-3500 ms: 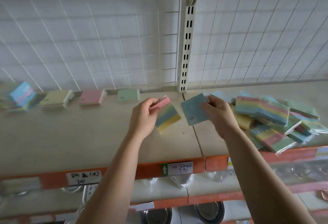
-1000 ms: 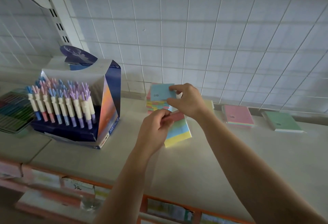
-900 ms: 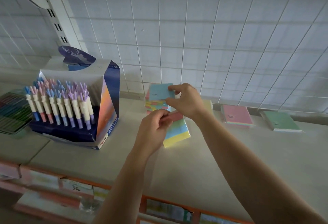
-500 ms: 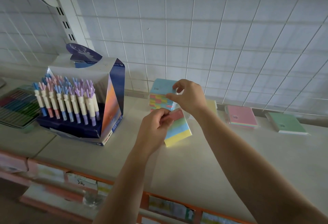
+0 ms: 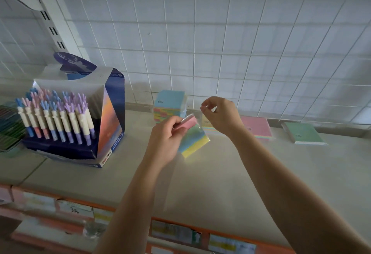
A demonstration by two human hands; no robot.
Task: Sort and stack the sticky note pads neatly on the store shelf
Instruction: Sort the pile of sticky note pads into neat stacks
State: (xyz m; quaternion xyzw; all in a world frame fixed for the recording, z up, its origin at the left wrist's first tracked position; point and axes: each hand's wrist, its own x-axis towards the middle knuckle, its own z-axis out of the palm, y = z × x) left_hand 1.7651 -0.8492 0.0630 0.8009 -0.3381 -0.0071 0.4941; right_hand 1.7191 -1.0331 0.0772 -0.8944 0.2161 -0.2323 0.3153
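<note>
At the left of the frame a pen display box (image 5: 76, 117) stood on the shelf (image 5: 220, 183). Right of it, at centre against the back wall, rose a stack of pads (image 5: 170, 103) topped by a blue pad, its sides banded in mixed colours and its edges fairly square. Half a second earlier the right hand had been pinching that blue pad; it had since let go, so that pad counts as placed.

Just below and right of the stack, the left hand (image 5: 166, 139) held a striped pad (image 5: 193, 137) above the shelf, thumb and fingers clamped on its pink end. The pad was wrapped in glossy film, banded pink, green, blue and yellow, and tilted down to the right; it is probably the next to be sorted.

Right of centre the right hand (image 5: 222, 117) hovered apart from the stack, fingers loosely curled, holding nothing. Behind it lay a yellow pad (image 5: 207, 125); further right a pink pad (image 5: 257, 128) and a green pad (image 5: 301, 133) lay flat along the back wall.
</note>
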